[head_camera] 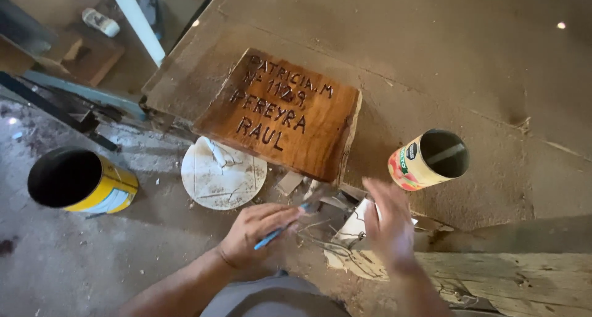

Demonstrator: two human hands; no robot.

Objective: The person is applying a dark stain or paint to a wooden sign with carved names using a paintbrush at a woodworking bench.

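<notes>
1. Left hand [256, 230]: fingers curled shut around a blue-handled brush [285, 226]. Its bristle end points up and right, toward the near edge of the wooden plaque [280, 116].
2. Right hand [388, 221]: blurred, fingers spread and apart, holding nothing. It sits above a pale scrap of sheet material [348, 243] at the workbench [468, 76] edge, just below the small can [428, 160].
3. Small can: stands on the workbench right of the plaque, open top facing the camera. Interior dark; a light stick-like streak crosses it. Contents cannot be made out.
4. Large can [80, 181]: yellow-sided, on the floor [92, 261] at left, well apart from both hands. Open mouth shows only a dark interior; fill level not discernible.
5. Plaque: reddish, glossy, dark burned lettering, lying flat near the bench corner.
6. Round white lid [223, 172]: lies on the floor just below the plaque's near corner, smeared and scratched.
</notes>
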